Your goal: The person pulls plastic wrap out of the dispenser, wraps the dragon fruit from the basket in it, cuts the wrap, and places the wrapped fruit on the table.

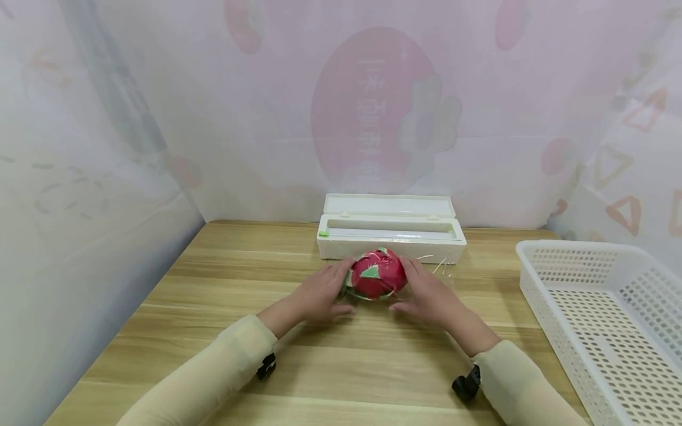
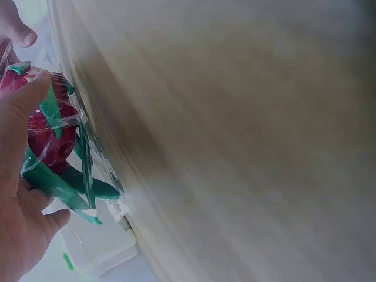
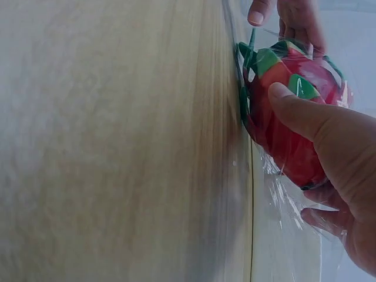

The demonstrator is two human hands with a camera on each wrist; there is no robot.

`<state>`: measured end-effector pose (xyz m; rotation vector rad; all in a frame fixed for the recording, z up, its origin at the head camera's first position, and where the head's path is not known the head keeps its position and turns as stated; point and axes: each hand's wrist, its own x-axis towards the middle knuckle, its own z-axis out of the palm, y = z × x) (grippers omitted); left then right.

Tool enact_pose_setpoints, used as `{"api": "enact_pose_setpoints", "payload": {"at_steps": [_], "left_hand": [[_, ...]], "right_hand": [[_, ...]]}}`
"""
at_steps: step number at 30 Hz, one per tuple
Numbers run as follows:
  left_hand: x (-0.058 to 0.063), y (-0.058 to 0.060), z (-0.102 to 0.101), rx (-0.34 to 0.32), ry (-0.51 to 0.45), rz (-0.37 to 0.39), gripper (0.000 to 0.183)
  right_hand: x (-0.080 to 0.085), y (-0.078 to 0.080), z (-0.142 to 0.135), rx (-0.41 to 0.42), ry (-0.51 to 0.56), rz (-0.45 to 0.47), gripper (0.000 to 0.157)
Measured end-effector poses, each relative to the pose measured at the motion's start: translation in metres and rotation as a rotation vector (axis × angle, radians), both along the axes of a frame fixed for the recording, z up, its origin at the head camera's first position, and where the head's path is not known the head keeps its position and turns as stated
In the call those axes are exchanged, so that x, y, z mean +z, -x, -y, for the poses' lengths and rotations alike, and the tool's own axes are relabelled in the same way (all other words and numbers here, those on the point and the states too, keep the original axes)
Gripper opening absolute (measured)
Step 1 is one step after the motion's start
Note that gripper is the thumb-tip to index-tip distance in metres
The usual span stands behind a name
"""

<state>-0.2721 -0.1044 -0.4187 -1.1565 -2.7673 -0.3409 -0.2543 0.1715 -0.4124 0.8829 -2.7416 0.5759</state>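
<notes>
A red dragon fruit point(image 1: 385, 280) with green scale tips sits between both hands, low over the wooden table, with clear cling film point(image 3: 281, 197) around it. My left hand point(image 1: 321, 291) holds its left side, the thumb lying along the red skin in the left wrist view. From the right, my right hand point(image 1: 430, 297) grips the fruit, thumb on the near face and fingers behind. Loose film hangs by the right fingers. Just behind the fruit stands a white cling film box point(image 1: 391, 248), its lid point(image 1: 389, 205) raised and a roll inside.
At the right edge stands a white perforated plastic basket point(image 1: 549, 331). The wood-grain table point(image 1: 224, 284) extends to the left and in front of the hands. Printed fabric walls point(image 1: 256, 142) enclose the back and sides.
</notes>
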Motion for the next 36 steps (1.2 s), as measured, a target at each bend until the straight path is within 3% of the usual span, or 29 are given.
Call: {"api": "enact_pose_setpoints", "payload": {"at_steps": [7,14,26,36], "left_hand": [[0.002,0.009,-0.009,0.03,-0.013,0.007,0.099],[0.005,0.01,-0.018,0.083,0.024,0.008,0.097],[0.005,0.012,-0.03,0.19,0.082,-0.085,0.091],[0.005,0.016,-0.028,0.173,0.019,-0.036,0.086]], "right_hand": [[-0.002,0.005,0.007,-0.051,0.001,0.007,0.105],[-0.005,0.008,0.014,-0.087,0.02,-0.045,0.096],[-0.012,0.015,0.016,-0.085,0.002,-0.141,0.096],[-0.012,0.015,0.016,-0.074,-0.055,-0.156,0.09]]}}
